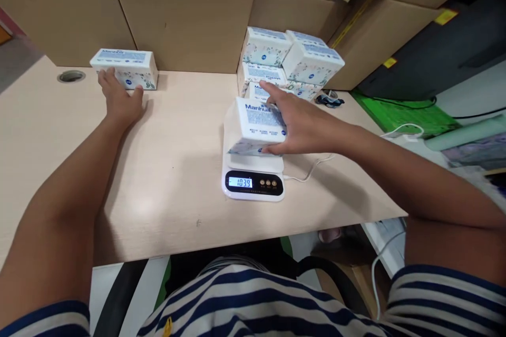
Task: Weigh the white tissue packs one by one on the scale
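A soft pack of tissues (261, 124), printed "Manhua", is tilted over the plate of a white digital scale (253, 192). My right hand (302, 121) grips its right end, thumb low on the near side and fingers over the far side. Lit digits on the scale look like 103.9. At the far left, another tissue pack (136, 71) lies against the cardboard boxes. My left hand (118, 100) touches its near face, thumb and fingers apart, not wrapped round it. Several more packs (308, 58) are stacked behind the scale.
Cardboard boxes (185, 16) form a wall along the table's back edge. A white cable (312, 168) runs right from the scale. A round cable hole (71, 77) sits at the table's left. A green flat item (403, 118) lies at the right, beyond the table.
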A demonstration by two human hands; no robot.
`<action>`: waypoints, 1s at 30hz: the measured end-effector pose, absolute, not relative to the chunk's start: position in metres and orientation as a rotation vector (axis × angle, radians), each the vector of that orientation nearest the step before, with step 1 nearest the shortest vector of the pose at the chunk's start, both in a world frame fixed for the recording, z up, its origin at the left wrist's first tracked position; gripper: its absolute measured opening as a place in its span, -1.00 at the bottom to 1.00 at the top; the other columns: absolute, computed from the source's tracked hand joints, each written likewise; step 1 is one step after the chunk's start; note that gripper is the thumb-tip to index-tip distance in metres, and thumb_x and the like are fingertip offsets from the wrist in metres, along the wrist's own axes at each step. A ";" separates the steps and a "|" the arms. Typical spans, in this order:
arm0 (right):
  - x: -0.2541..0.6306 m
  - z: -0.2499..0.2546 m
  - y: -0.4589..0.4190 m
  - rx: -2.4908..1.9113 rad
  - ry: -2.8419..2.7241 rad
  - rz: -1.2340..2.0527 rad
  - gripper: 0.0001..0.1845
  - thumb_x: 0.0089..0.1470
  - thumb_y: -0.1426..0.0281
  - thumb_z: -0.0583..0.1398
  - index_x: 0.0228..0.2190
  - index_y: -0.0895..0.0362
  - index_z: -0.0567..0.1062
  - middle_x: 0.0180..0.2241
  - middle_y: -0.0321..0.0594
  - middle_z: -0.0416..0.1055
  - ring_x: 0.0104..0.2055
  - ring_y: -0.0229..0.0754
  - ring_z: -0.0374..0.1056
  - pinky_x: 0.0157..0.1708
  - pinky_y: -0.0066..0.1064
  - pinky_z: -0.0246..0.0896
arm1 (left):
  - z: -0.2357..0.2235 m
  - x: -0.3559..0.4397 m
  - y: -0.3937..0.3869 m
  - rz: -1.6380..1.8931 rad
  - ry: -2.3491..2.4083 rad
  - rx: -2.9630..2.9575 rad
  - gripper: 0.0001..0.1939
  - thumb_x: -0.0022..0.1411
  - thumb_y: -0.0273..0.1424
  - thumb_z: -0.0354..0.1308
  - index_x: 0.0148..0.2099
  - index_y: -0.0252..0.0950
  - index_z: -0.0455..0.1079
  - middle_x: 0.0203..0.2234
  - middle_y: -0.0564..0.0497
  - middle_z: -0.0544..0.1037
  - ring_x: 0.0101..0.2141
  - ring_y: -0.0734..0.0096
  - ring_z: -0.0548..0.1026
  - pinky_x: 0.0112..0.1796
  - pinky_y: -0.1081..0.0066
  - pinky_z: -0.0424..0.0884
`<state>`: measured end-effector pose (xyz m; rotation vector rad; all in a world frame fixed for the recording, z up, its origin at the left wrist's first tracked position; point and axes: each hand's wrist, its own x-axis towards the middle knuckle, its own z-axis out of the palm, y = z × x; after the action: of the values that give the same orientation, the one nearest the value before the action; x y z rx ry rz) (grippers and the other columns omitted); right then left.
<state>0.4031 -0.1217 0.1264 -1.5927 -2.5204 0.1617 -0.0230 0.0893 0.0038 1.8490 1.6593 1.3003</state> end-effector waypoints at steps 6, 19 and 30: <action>0.404 0.103 -0.125 -1.693 -2.546 0.101 0.21 0.12 -0.08 0.39 0.59 0.05 0.05 0.45 0.23 0.31 0.42 0.57 0.26 0.35 0.54 0.20 | 0.021 -0.006 0.069 1.295 1.714 2.005 0.04 0.36 -0.28 0.41 0.56 -0.44 -0.19 0.68 -0.13 -0.38 0.66 0.23 -0.46 0.64 0.08 -0.48; 0.432 0.013 -0.159 -1.714 -1.708 0.495 0.36 0.15 -0.56 -0.11 0.42 -0.26 -0.93 0.72 -0.33 -0.50 0.74 0.26 -0.32 0.57 0.29 0.07 | 0.013 0.190 -0.099 1.109 0.600 1.310 -0.15 0.46 0.43 -0.18 0.45 0.04 0.37 0.51 -0.02 0.37 0.65 -0.09 -0.02 0.58 -0.18 0.11; 0.418 0.022 -0.170 -1.300 -1.257 1.111 0.13 0.22 -0.51 -0.34 0.57 -0.30 0.17 0.45 -0.33 0.44 0.68 0.19 0.02 0.60 0.27 0.14 | 0.019 0.188 -0.113 0.993 0.594 1.311 -0.05 0.36 0.50 -0.12 0.51 0.07 0.31 0.52 -0.03 0.38 0.66 -0.17 -0.05 0.60 -0.23 0.05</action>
<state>0.4184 -0.1696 0.0218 -1.3001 -1.2575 1.1109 0.1880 -0.1125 0.0190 1.3106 0.5941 0.9932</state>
